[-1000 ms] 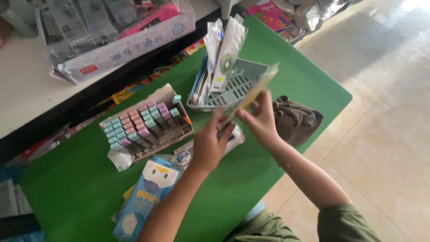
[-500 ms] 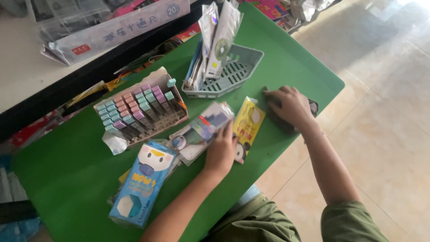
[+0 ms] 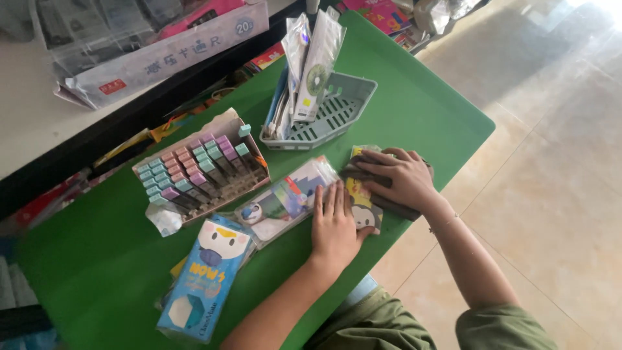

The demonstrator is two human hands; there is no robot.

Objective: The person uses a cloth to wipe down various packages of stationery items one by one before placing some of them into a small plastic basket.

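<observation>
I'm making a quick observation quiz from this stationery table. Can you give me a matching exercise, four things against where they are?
Things:
1. grey plastic basket
2. box of pastel-capped pens
3. blue penguin packet
4. yellow cartoon packet

Places:
A. partly under the left hand, beside the right hand
B. near table edge, far left of the hands
C. far side, holding upright packets
D. left of the basket, middle of the green table

Pairs: 1-C, 2-D, 3-B, 4-A
</observation>
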